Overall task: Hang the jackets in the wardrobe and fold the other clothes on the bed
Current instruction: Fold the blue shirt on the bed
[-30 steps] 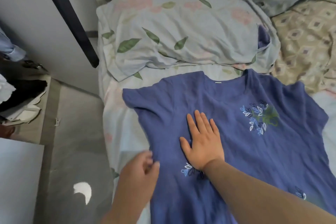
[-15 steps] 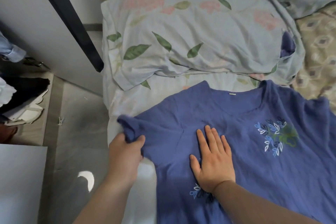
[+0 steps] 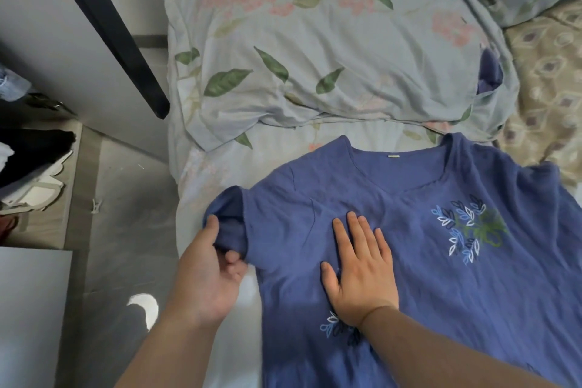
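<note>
Hands both busy here. The blue shirt (image 3: 441, 277) lies front-up on the bed (image 3: 217, 173), neckline toward the floral pillow (image 3: 315, 57), its hem running out of view at the bottom. The right hand (image 3: 362, 268) is spread flat on the chest of the shirt, fingers straight, pressing the cloth down, near the leaf embroidery (image 3: 466, 230). The left hand (image 3: 208, 274) has hold of the sleeve (image 3: 230, 214) at the bed's edge: thumb on top, fingers curled underneath, the cloth bunched between them. Off to the right, a beige patterned blanket (image 3: 551, 88) lies next to the shirt's other shoulder. Left of the bed there's grey floor (image 3: 126, 214) and a pale door panel (image 3: 63, 41) with a dark edge.
</note>
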